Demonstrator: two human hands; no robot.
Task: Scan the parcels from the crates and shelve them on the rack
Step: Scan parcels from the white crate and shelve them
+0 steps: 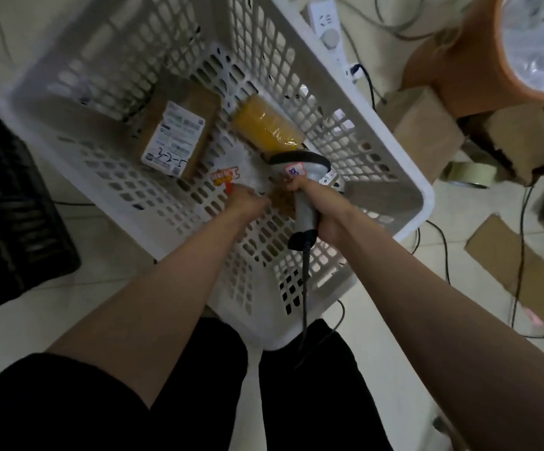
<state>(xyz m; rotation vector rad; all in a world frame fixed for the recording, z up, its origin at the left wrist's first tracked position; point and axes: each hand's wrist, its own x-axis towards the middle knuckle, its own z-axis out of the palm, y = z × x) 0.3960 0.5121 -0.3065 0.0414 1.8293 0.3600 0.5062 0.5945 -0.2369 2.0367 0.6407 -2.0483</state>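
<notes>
Down inside the white crate on the floor, the right hand grips the scanner while the left hand reaches the white parcel, its grip blurred, so I cannot tell. Next: expose its label for scanning. Parcels visible: three, perhaps more: labelled box, yellow parcel.

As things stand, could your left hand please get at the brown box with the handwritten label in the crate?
Probably yes: the left hand is already inside the white crate, and the brown box lies uncovered just beyond it, nothing between.
</notes>
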